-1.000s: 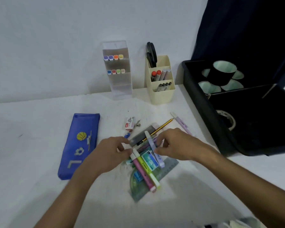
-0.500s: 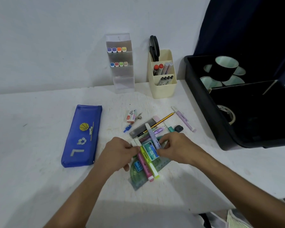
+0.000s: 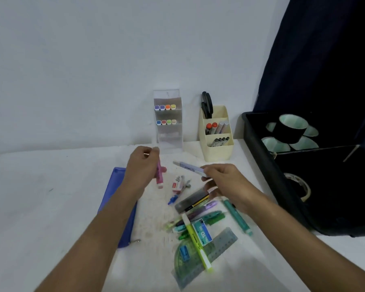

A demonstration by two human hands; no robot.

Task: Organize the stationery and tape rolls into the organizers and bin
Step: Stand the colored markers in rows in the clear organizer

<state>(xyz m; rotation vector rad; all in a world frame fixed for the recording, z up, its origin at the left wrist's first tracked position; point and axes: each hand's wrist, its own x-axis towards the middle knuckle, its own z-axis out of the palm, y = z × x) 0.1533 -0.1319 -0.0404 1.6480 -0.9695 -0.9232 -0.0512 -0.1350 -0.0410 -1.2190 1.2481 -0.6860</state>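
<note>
On the table (image 3: 51,207), a clear tiered organizer (image 3: 168,121) stands against the wall, with a tub organizer (image 3: 216,133) just to its right holding scissors (image 3: 207,104) at its back. Right of both sits the bin (image 3: 259,148), with tape rolls (image 3: 290,128) stacked in its far compartment and one roll (image 3: 299,185) in the nearer one. In front of the organizers lies a heap of pens and rulers (image 3: 198,224), and a pencil case (image 3: 118,199) lies left of it
</note>
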